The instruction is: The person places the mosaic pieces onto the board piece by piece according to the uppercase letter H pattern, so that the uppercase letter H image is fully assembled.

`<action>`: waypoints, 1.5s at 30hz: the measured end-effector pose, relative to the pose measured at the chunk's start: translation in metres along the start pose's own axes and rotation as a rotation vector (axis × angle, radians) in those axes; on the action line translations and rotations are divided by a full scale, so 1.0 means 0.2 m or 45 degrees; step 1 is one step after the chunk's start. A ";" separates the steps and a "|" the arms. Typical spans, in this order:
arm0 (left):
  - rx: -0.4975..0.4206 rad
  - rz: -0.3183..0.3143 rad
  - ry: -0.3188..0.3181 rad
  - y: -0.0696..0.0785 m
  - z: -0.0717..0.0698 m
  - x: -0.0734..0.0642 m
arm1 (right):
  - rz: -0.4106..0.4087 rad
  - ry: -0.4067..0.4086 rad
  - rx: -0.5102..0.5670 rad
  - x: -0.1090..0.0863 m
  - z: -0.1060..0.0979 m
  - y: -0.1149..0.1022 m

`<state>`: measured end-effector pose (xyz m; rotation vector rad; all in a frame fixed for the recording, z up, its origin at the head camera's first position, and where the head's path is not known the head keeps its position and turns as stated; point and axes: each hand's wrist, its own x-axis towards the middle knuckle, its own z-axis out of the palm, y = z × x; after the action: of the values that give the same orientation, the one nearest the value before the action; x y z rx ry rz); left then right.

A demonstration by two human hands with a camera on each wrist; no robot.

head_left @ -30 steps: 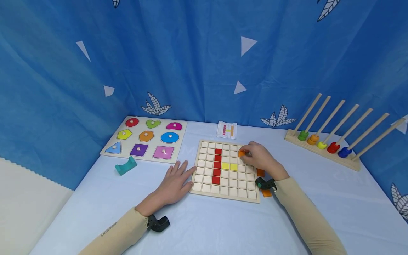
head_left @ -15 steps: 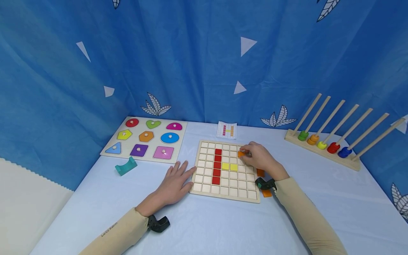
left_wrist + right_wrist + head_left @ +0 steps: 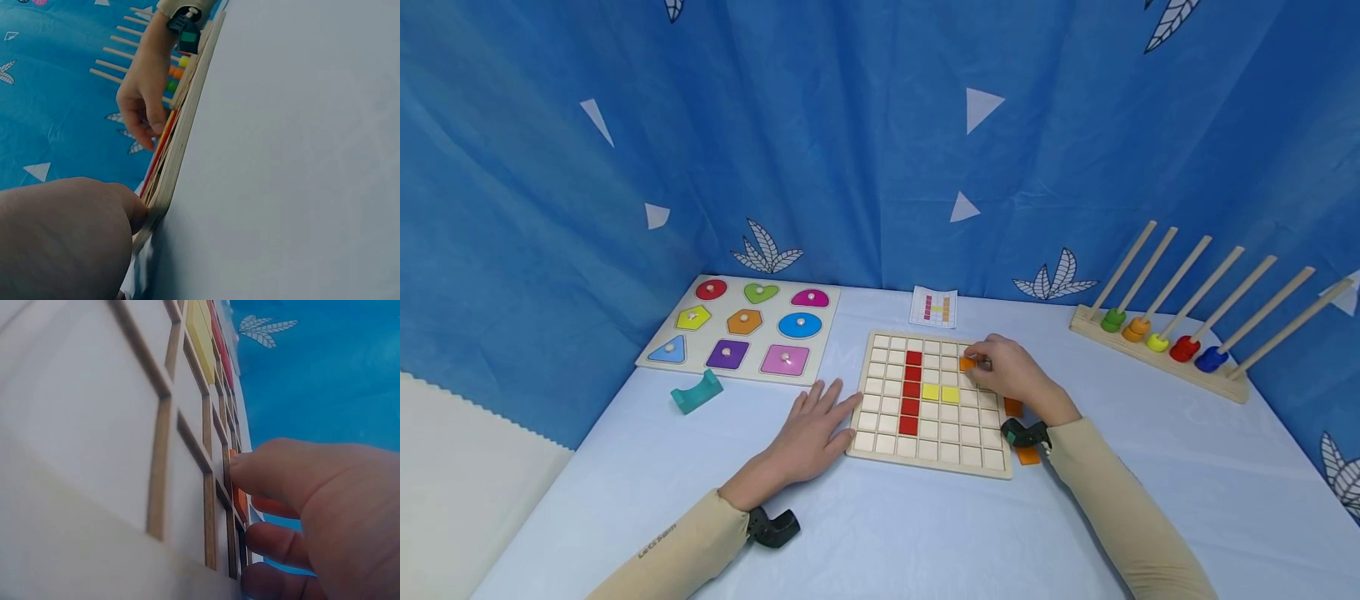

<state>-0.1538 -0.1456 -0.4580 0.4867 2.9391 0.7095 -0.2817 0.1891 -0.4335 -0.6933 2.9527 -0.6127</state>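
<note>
A wooden grid board lies in front of me, with a column of red tiles and two yellow tiles side by side. Over its upper right cells, my right hand pinches an orange tile. In the right wrist view the thumb lies against that orange tile, low at the grid; how deep it sits in its cell I cannot tell. With fingers spread, my left hand rests on the table, its thumb side touching the board's left edge.
More orange tiles lie off the board's right side, partly beneath the right wrist. A pattern card is behind the board. A shape puzzle and a teal arched block are left; a bead rack stands right.
The orange tile sits very slightly lower at the right hand's fingertips than a second ago. Both hands stay almost still.
</note>
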 end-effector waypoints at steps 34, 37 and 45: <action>-0.013 0.003 0.000 0.00 0.00 0.00 | 0.080 -0.026 -0.044 -0.15 -0.15 0.07; -0.009 0.003 -0.005 0.00 0.00 0.00 | 0.086 -0.020 -0.064 -0.17 -0.16 0.09; -0.005 0.009 -0.002 0.00 0.00 0.00 | 0.085 -0.015 -0.116 -0.22 -0.16 0.13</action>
<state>-0.1535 -0.1462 -0.4576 0.4969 2.9351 0.7155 -0.2566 0.2424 -0.4153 -0.5997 2.9944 -0.4705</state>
